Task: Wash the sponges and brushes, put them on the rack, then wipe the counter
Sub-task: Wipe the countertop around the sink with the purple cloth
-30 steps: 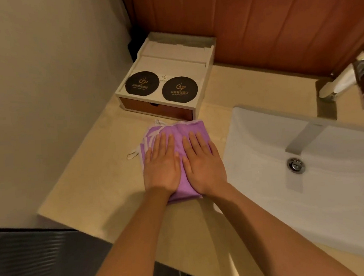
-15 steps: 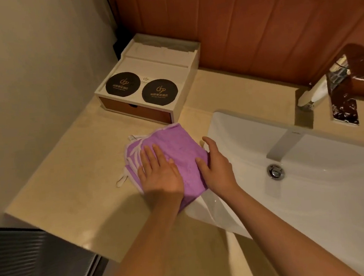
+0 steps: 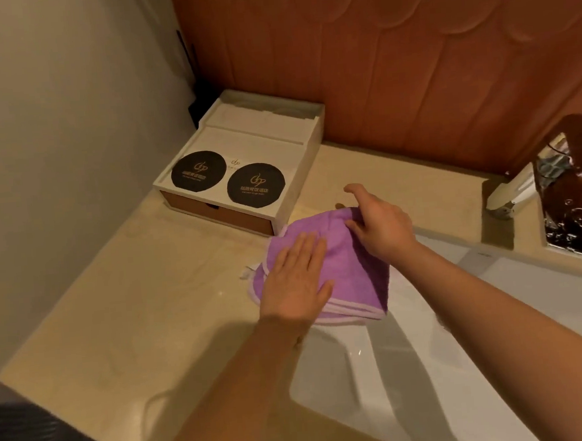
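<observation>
Head camera: left hand (image 3: pixel 297 279) lay flat, fingers straight, on the purple cloth (image 3: pixel 353 278) beside the sink (image 3: pixel 401 403); right hand (image 3: pixel 384 227) pinched its far edge.

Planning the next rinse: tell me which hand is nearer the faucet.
Right. The right hand grips the far edge of the purple cloth, left of the faucet; the left hand lies flat on it, farther left.

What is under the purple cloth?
The purple cloth lies on the beige counter, its right part over the rim of the white sink. The left hand presses flat on top and the right hand pinches its far edge. Anything smaller beneath is covered.
</observation>
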The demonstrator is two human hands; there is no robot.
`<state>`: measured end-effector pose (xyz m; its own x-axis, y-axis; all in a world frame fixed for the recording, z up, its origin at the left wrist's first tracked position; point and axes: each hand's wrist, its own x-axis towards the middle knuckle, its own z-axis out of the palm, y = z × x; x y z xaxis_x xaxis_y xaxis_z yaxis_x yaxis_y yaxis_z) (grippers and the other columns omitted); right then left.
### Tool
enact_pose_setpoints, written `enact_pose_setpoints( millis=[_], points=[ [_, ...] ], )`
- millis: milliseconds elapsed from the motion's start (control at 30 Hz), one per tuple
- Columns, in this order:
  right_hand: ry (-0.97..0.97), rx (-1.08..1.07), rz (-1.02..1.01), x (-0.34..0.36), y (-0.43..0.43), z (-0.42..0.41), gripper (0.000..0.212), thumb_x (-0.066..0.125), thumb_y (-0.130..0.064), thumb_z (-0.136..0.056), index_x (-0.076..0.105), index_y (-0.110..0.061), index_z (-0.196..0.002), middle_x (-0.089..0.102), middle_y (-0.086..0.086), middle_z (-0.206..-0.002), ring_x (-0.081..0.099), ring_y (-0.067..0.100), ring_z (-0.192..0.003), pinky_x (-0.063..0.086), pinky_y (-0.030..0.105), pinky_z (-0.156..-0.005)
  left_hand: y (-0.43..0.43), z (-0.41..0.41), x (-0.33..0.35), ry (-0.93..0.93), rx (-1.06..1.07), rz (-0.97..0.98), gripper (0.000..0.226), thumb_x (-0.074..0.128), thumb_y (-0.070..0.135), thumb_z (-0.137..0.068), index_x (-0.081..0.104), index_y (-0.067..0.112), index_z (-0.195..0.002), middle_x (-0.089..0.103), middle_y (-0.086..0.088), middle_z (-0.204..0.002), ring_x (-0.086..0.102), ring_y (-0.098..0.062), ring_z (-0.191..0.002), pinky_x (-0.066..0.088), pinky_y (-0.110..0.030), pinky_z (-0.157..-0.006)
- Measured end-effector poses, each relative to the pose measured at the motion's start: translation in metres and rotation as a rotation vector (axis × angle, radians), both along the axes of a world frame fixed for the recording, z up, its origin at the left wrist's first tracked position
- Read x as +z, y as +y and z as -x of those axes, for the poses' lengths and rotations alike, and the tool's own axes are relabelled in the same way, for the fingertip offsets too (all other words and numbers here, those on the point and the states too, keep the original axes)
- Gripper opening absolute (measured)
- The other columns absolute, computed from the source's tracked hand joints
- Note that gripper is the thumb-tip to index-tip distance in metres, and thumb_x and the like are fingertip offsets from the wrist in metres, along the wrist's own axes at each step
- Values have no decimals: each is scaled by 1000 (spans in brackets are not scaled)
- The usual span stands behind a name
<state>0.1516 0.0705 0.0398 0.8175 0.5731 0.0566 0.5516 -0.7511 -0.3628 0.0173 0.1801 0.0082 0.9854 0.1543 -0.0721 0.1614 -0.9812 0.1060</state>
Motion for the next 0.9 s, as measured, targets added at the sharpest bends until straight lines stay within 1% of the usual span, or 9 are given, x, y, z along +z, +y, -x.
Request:
enact_pose_setpoints(
  millis=[67,200,267,367,433,500,633,800,900],
  points=[
    [-15,-8,44,6,6,-22,51,52,-23,-91,32,-25,-138,57,8,-129,56,36,-111,45,38,-80,5,-14,-6,30,-39,88,74,7,53,-85,-9,19,-149,-4,-1,-160,-3,-17,-147,-3,-31,-116],
    [-48,-58,47,9,24,-60,54,56,-19,-89,35,-20,-139,54,11,-131,53,34,-115,45,38,-85,5,-54,-16,-75,23,149,73,20,51,-93,-15,17,-147,-13,0,-159,-17,-13,-144,-16,-29,-109],
    [-134,-92,71,2,27,-67,49,55,-19,-90,41,-14,-137,53,16,-129,50,36,-115,42,40,-88,2,-70,-20,-100,52,142,69,18,46,-94,-8,13,-149,-6,-4,-159,-9,-19,-146,-15,-32,-108],
    [-272,-129,-11,-22,23,-57,41,49,-20,-90,54,-9,-129,52,21,-133,47,41,-122,40,46,-98,3,-88,-20,-71,65,165,78,-4,43,-80,2,6,-148,6,-11,-158,5,-26,-146,-9,-38,-110],
    [-203,-120,6,-34,21,-49,48,33,-26,-91,49,-14,-135,42,16,-145,36,36,-135,30,47,-109,5,-101,-22,-52,64,86,75,1,37,-83,22,0,-145,25,-16,-153,25,-28,-142,10,-40,-114],
    [-14,-78,111,-43,21,-48,56,16,-31,-93,30,-22,-146,21,6,-157,15,25,-146,15,41,-116,7,-112,-20,-88,90,72,64,14,29,-87,41,-3,-136,44,-18,-143,43,-28,-133,30,-38,-110],
    [69,-65,259,-49,25,-72,50,13,-33,-101,6,-30,-150,-1,-5,-160,-4,15,-147,1,36,-119,11,-128,-20,54,26,71,56,14,22,-100,-10,1,-146,-10,-15,-157,-8,-28,-146,-13,-34,-111],
    [57,-62,246,-46,28,-106,49,14,-39,-101,7,-32,-150,0,-8,-160,-4,13,-147,-3,37,-118,17,-168,-20,-22,124,338,57,-1,30,-96,-8,9,-148,-9,-7,-159,-8,-18,-147,-7,-31,-119],
    [-18,-120,252,-46,24,-124,50,17,-40,-101,10,-32,-149,10,-7,-159,7,17,-146,3,38,-117,16,-208,-14,5,171,471,51,11,26,-102,-4,12,-149,-6,-3,-159,-6,-15,-147,-4,-29,-120]
  ],
)
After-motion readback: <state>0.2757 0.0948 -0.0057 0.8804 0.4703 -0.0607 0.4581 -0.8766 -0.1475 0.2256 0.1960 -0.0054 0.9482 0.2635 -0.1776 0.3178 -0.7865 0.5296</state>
